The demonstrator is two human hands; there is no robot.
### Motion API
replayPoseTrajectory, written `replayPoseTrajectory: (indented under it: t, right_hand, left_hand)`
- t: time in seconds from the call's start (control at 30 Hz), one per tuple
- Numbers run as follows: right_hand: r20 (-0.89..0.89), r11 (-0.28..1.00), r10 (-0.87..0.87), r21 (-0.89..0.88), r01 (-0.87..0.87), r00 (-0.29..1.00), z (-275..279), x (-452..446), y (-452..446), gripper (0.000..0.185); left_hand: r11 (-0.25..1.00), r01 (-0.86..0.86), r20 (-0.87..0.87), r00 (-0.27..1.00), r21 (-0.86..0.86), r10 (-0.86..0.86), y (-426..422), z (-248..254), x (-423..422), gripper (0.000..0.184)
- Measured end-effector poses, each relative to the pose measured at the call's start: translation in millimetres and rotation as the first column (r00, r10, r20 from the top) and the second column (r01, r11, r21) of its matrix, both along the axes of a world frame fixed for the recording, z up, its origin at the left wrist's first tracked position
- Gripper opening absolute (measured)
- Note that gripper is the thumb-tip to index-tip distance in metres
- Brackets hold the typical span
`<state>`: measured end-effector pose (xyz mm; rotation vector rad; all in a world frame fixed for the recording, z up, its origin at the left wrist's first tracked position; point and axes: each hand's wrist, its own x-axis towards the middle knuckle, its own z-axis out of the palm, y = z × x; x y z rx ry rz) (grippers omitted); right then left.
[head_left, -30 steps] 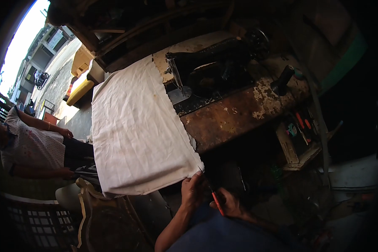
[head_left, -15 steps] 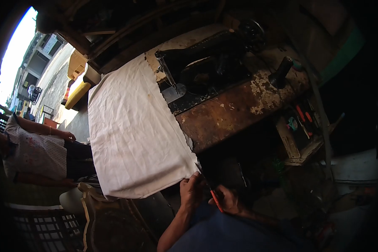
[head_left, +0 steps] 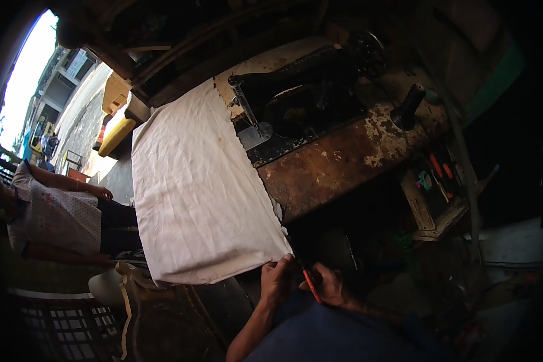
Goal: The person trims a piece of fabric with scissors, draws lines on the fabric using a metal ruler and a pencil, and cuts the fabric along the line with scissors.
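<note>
A white cloth (head_left: 199, 181) lies spread over the left part of the worn sewing table (head_left: 320, 175), its ragged right edge running down toward me. My left hand (head_left: 276, 282) pinches the near right corner of this cloth between thumb and fingers. Close beside it, my right hand (head_left: 335, 288) is closed on red-handled scissors (head_left: 312, 286). Their dark blades point up toward the cloth's corner; against the dark background I cannot tell whether they touch it. A black sewing machine (head_left: 295, 78) stands beyond the cloth.
A black spool-like post (head_left: 408, 107) rises from the table's right side. Below it hangs an open wooden drawer (head_left: 425, 208) with red-handled tools. Another person (head_left: 60, 211) stands at the left. A carved chair back (head_left: 127, 301) and a dark crate (head_left: 69, 326) are at lower left.
My left hand has shifted slightly to the right at the cloth's corner, its fingertips now nearer the very tip. The whole view has moved a little. The scissors stay in my right hand.
</note>
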<state>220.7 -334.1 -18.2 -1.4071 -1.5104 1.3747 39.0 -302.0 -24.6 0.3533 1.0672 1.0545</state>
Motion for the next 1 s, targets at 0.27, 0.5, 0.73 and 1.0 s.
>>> replayPoseTrajectory:
  t: [0.27,0.5,0.73,1.0]
  right_hand:
    - [0.046,0.994,0.024,0.106,-0.029,0.999,5,-5,0,0.045]
    - [0.040,0.997,0.015,0.072,-0.018,0.999,7,-6,-1,0.048]
    - [0.033,0.999,0.031,-0.026,-0.031,0.999,17,-7,1,0.048]
    - [-0.027,0.997,0.002,0.074,0.000,1.000,22,-13,5,0.047]
  left_hand:
    - [1.000,0.005,-0.102,0.995,-0.027,-0.008,-7,15,6,0.026]
    - [1.000,0.012,-0.079,0.997,-0.023,-0.013,-12,11,-1,0.025]
    - [0.999,-0.018,-0.079,0.997,-0.026,0.016,-12,24,7,0.024]
    - [0.998,0.054,-0.083,0.995,-0.036,-0.057,-23,10,-5,0.023]
